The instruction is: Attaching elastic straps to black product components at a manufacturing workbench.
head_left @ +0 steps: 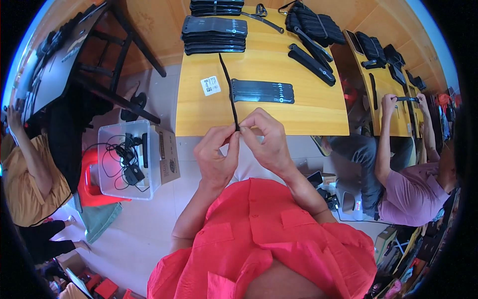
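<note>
Both hands meet at the near edge of the yellow table (199,117), pinching the near end of a thin black strap (229,89). My left hand (215,152) grips it from the left with thumb and fingers. My right hand (266,139) closes on the same end from the right. From there the strap runs away over the table, seen nearly edge-on, and its far end is free. Just right of it lies a flat black pouch-like piece (264,91) with small pale print. A white label (210,85) lies to the strap's left.
Stacked flat black pieces (214,37) stand at the back left of the table. Black bands (312,65) and a dark bundle (313,25) lie back right. A clear bin of cables (127,159) is on the floor at left. Co-workers sit on both sides.
</note>
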Available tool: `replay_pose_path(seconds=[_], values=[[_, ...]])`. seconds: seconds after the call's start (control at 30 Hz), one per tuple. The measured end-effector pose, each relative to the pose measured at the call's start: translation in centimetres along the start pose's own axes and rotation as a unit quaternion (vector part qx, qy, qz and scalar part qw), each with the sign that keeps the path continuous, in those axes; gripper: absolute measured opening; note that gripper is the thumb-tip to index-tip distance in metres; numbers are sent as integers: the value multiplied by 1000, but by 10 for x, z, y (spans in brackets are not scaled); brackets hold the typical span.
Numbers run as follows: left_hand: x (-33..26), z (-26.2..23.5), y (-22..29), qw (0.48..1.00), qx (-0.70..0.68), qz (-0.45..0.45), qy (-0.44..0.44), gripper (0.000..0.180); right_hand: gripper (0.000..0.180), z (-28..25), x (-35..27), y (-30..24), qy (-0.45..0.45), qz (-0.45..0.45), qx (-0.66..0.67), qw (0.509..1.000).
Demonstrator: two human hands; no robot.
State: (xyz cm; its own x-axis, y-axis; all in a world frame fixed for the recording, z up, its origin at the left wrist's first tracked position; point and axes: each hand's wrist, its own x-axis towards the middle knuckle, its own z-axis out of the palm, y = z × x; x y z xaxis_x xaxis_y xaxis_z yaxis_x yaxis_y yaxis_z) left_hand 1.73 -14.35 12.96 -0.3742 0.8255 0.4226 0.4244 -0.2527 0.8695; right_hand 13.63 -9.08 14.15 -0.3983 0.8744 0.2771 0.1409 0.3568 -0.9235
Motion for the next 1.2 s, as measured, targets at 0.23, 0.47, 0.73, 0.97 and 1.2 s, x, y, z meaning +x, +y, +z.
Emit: replay_pose_path(seconds=[0.23, 0.47, 0.73, 0.97, 1.2], values=[[0, 1, 3, 996, 69, 48, 13, 16, 4, 4, 0, -1, 11, -21, -2, 1000], [1, 4, -1, 988, 115, 91, 38, 16, 4, 5, 0, 1, 18, -31, 15, 999], [7, -2, 1, 996, -76, -42, -17, 11, 4, 2, -1, 1, 25, -4, 39, 999], [8, 2, 4, 997, 66, 49, -14, 9, 6, 5, -1, 3, 61, -46, -2, 997], [10, 4, 3, 996, -62, -64, -15, 5, 6, -1, 2, 4, 46, -34, 45, 997]])
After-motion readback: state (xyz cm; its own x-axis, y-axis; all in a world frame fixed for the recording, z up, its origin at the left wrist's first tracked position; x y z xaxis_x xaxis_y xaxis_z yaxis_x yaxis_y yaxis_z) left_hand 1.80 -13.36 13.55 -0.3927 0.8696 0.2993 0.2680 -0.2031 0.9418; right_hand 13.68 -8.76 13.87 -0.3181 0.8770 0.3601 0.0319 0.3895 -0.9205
